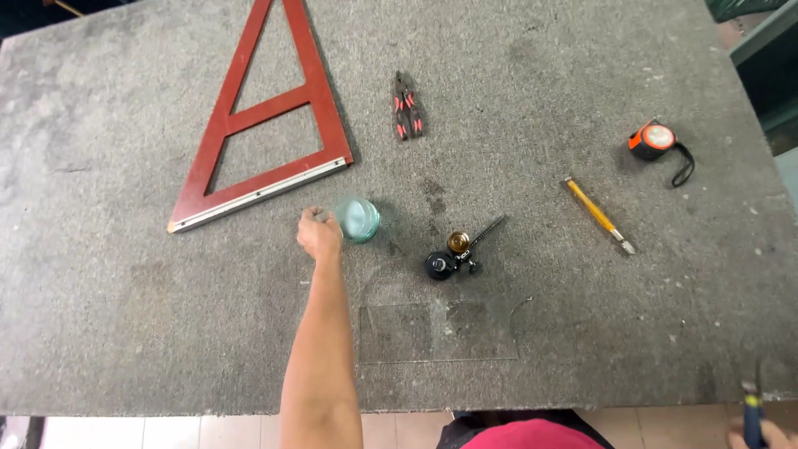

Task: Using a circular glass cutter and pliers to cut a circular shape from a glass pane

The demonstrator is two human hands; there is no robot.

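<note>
**Hand meets glass disc on a grey workbench**

Seen from a head-worn camera, a person's left hand (318, 233) is stretched out across a grey felt-covered table (125, 333), its fingers curled closed beside a round, pale green glass disc (358, 219). The knuckles appear to touch the disc's left edge, though motion blur on the glass makes the exact contact hard to read. The disc lies near the middle of the table, just below the lower right corner of a large red triangular frame (262, 116) edged with a metal strip.

To the disc's right sits a black circle cutter (455, 253) with a brass knob and a thin toothed bar. In front of it, nearer the person, a clear pane of glass (436, 333) lies flat, with a curved cut at its right end. Red-and-black pliers (408, 106) lie farther back, a yellow pencil-like cutter (598, 214) points diagonally at right, and an orange-and-black tape measure (655, 140) lies near the far right edge.

At the frame's lower right corner, the right hand (761, 432) is only partly visible, closed around a blue-handled tool (752, 411).
</note>
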